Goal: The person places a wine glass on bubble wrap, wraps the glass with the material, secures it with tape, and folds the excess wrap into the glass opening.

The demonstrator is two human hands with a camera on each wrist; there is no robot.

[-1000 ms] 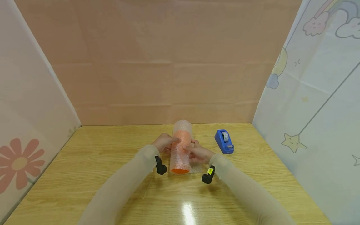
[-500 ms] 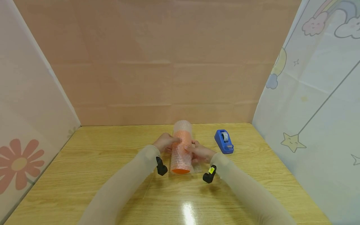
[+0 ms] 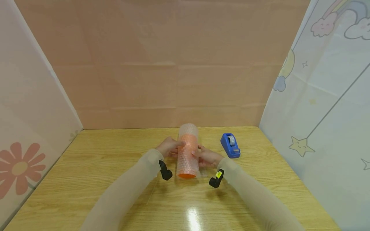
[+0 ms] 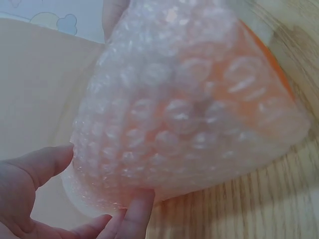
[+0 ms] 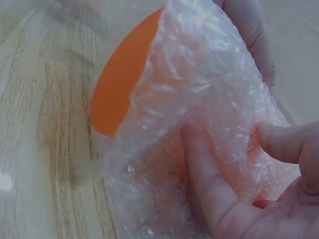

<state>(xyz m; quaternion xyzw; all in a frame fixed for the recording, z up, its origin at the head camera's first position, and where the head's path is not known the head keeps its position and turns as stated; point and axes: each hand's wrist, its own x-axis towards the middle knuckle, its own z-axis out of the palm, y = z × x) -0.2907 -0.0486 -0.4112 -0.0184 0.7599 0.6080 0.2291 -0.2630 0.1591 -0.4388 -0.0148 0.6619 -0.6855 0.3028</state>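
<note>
An orange cylinder [image 3: 188, 162] wrapped in clear bubble wrap [image 4: 169, 119] lies on the table, its length running away from me. Its flat orange end [image 5: 124, 79] faces the near side. My left hand [image 3: 168, 146] holds the roll from the left, thumb on top and fingers low along the side. From the right, my right hand [image 3: 209, 157] grips it, its thumb pressing the wrap and its fingers at the lower side. A loose flap of wrap [image 5: 149, 209] spreads below the right fingers in the right wrist view. The cylinder's far end is covered by wrap.
A blue tape dispenser [image 3: 230, 146] with a roll of tape stands to the right of the wrapped cylinder. Behind the wooden table [image 3: 101, 160] rises a tan paper backdrop [image 3: 173, 64], with printed sheets on both sides.
The wrapped cylinder has shifted slightly right, and less of the loose flap shows on its right. My right hand has moved a little right with it; the left hand stays nearly in place.
</note>
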